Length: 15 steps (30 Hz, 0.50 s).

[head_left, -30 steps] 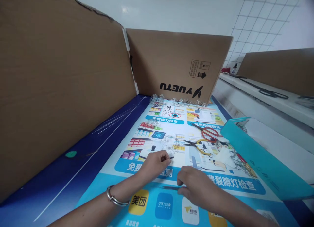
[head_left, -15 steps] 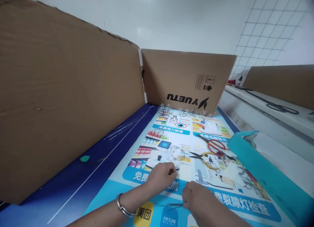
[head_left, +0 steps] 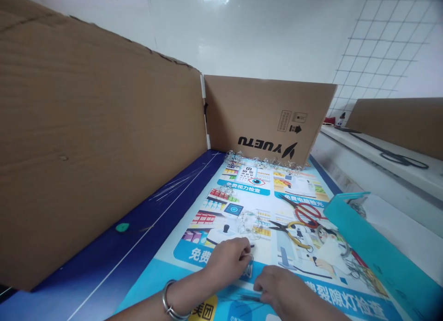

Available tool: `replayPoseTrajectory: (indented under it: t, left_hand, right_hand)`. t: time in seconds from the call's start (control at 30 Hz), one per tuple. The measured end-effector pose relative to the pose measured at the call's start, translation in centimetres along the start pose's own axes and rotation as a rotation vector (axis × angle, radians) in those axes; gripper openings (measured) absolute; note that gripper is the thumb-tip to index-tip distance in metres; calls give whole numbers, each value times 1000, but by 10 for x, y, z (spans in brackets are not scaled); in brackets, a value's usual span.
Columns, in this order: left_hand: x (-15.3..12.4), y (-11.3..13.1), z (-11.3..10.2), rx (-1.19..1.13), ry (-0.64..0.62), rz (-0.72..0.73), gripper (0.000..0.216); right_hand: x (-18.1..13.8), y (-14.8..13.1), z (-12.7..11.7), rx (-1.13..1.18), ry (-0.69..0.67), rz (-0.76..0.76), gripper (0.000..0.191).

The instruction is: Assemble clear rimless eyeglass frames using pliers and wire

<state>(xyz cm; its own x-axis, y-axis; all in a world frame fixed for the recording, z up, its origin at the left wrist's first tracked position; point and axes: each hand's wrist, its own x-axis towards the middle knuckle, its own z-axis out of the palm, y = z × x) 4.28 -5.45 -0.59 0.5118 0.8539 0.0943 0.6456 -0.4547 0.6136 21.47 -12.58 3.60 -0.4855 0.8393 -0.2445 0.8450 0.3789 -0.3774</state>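
My left hand [head_left: 230, 260], with a silver bangle at the wrist, is closed in a pinch above the printed sheet. A small bit of thin wire [head_left: 251, 257] shows at its fingertips. My right hand [head_left: 277, 284] is closed just to the right and nearer to me. From its fingers a thin, dark, rod-like tool [head_left: 244, 297] sticks out leftward, smeared by motion, so its kind is unclear. Beyond my left hand lies a loose tangle of thin silvery wire pieces [head_left: 249, 221]. Yellow-handled pliers [head_left: 292, 233] and red-handled scissors [head_left: 306, 212] rest to the right of that tangle.
Cardboard walls stand at the left [head_left: 104, 145] and the back [head_left: 266, 113]. A row of twisted wire pieces [head_left: 266, 164] lines the back wall. At right are a turquoise box [head_left: 377, 247], a wire coil [head_left: 325, 235] and a ledge with black scissors [head_left: 398, 157]. A green lump [head_left: 122, 227] lies left.
The view has shifted slightly. My right hand has moved a little toward my left, and the thin tool in it has moved. My left hand stays pinched in nearly the same place.
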Motion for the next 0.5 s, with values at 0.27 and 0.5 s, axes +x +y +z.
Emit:
replayPoseTrajectory:
  t: [0.27, 0.5]
  left_hand:
    - [-8, 10, -12, -47, -60, 350, 17]
    - [-12, 11, -11, 318, -31, 552, 9]
  right_hand:
    - [3, 17, -1, 44, 226, -3, 21]
    - [8, 22, 10, -80, 330, 21, 20]
